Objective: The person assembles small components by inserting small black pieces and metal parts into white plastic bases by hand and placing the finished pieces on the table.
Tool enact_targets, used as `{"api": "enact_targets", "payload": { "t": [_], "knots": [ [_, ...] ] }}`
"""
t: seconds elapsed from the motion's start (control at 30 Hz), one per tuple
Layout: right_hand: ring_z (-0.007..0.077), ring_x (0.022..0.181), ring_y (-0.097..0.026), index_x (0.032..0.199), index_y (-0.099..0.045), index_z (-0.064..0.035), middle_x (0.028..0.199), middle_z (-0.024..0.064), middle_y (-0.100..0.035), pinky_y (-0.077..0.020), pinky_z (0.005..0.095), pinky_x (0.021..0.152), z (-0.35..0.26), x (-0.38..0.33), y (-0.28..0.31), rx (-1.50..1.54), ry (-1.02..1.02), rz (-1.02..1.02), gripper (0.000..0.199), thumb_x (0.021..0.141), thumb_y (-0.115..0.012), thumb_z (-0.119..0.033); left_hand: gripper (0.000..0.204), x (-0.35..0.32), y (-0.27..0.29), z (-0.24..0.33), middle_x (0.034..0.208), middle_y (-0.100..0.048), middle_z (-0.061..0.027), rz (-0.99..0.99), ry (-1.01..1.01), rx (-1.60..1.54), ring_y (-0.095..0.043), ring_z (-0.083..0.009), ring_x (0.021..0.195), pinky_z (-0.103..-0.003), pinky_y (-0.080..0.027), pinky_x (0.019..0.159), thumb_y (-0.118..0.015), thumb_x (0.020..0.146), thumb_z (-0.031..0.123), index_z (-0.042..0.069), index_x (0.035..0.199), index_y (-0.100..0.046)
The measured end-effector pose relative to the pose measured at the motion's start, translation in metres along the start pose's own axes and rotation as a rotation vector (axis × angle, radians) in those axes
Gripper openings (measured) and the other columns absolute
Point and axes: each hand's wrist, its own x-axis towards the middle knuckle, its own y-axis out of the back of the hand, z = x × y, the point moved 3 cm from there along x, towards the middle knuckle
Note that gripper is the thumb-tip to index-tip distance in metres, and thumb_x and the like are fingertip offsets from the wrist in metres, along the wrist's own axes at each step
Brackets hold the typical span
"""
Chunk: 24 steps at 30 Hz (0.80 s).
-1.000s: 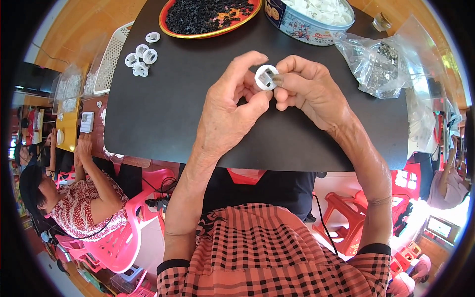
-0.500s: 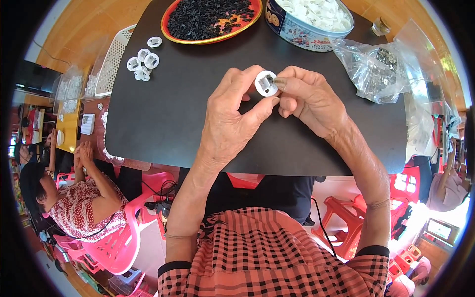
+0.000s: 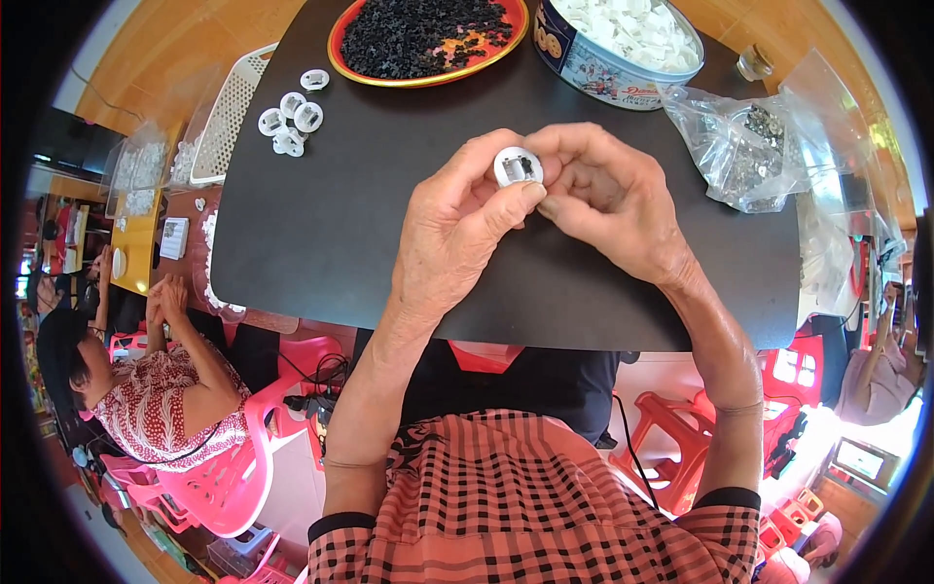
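Observation:
A white round plastic piece (image 3: 508, 178) with a metal plate and black bits set in its middle is held upright above the table. My left hand (image 3: 452, 219) grips it between thumb and fingers, the thumb over its lower edge. Close on its right side is my right hand (image 3: 618, 200), fingers curled and thumb apart from them. Nothing shows between those fingers; whether a fingertip touches the piece's edge is hard to make out. Several similar white round pieces (image 3: 308, 118) lie in a loose group at the table's far left.
On the dark table (image 3: 341, 224) stand a red-rimmed tray (image 3: 428, 84) of small black parts and a round tin (image 3: 623, 88) of white parts. A clear bag (image 3: 725, 161) of metal parts lies right. A white basket (image 3: 229, 117) and a seated person (image 3: 170, 399) are left.
My right thumb and fingers have come away from the front of the white piece and spread apart. My left thumb has moved up onto its lower edge. The view has shifted slightly.

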Motion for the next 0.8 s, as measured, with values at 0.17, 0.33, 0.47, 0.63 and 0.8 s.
{"api": "enact_targets", "payload": {
  "t": [0.17,0.33,0.47,0.63,0.8],
  "knots": [
    [0.0061,0.074,-0.059,0.111,-0.059,-0.0021,0.091,0.0025,-0.061,-0.0505,0.0219,0.068,-0.0008,0.0009,-0.0003,-0.276,0.232,-0.058,0.036,0.077,-0.066,0.006,0.036,-0.0015,-0.001,-0.0007,0.1,-0.061,-0.0046,-0.032,0.063,-0.102,-0.059,-0.01,0.088,-0.023,-0.05,0.07,-0.067,0.088,0.013,-0.001,0.119,-0.057],
    [0.0074,0.069,-0.06,0.102,-0.063,-0.0024,0.089,0.0043,-0.063,-0.0512,0.0231,0.064,0.0008,-0.001,-0.0014,-0.181,0.234,0.038,0.03,0.074,-0.069,0.006,0.036,-0.0023,0.0013,-0.004,0.101,-0.06,-0.0042,-0.061,0.094,-0.163,-0.058,-0.0105,0.089,-0.025,-0.05,0.074,-0.067,0.088,0.011,-0.002,0.119,-0.056],
    [0.0083,0.068,-0.061,0.097,-0.064,-0.0021,0.09,0.0049,-0.064,-0.0514,0.0238,0.062,-0.0005,-0.001,-0.001,-0.313,0.32,0.05,0.027,0.073,-0.07,0.007,0.034,-0.0043,-0.0029,-0.0017,0.102,-0.057,-0.0037,-0.034,0.076,-0.141,-0.056,-0.0095,0.093,-0.023,-0.047,0.08,-0.066,0.088,0.009,-0.003,0.117,-0.057],
    [0.0089,0.069,-0.061,0.095,-0.064,-0.0017,0.09,0.0052,-0.064,-0.0514,0.0241,0.063,0.0006,-0.0005,0.0002,-0.314,0.293,0.042,0.026,0.072,-0.07,0.007,0.032,-0.0038,-0.0024,-0.0027,0.104,-0.055,-0.0034,-0.014,0.032,-0.073,-0.054,-0.0092,0.095,-0.023,-0.045,0.084,-0.065,0.087,0.007,-0.004,0.116,-0.057],
    [0.0089,0.069,-0.06,0.093,-0.064,-0.0023,0.09,0.0054,-0.064,-0.0509,0.0239,0.063,-0.0023,0.0002,0.0017,-0.342,0.316,0.02,0.024,0.072,-0.071,0.007,0.032,-0.0035,-0.0013,-0.0055,0.104,-0.055,-0.0036,-0.045,0.092,-0.089,-0.054,-0.0095,0.095,-0.024,-0.046,0.083,-0.065,0.087,0.006,-0.004,0.117,-0.057]
  ]
}}
